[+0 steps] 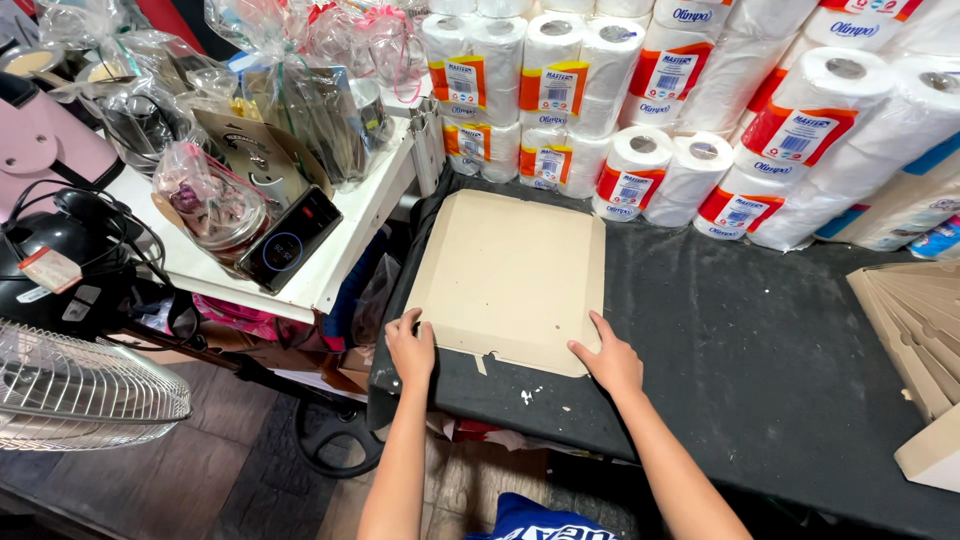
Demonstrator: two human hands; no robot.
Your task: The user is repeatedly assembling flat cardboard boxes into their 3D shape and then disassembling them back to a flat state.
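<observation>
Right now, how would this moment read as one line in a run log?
left hand: flat on cardboard sheet, near corner | right hand: pressing near edge | sheet: flat on black table | toilet rolls: stacked behind

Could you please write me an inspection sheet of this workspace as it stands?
Surface: black cloth-covered table, small white scraps near its front edge.
Job's things: flat brown die-cut cardboard sheet, lying flat.
Clutter: white wrapped paper rolls along the back; stack of brown cardboard blanks at right.
Grips: left hand and right hand press the sheet's near edge, holding nothing else.
Cables: black cord on the side table.
Surroundings: white side table with cellophane-wrapped gift packs; white wire fan guard.
</observation>
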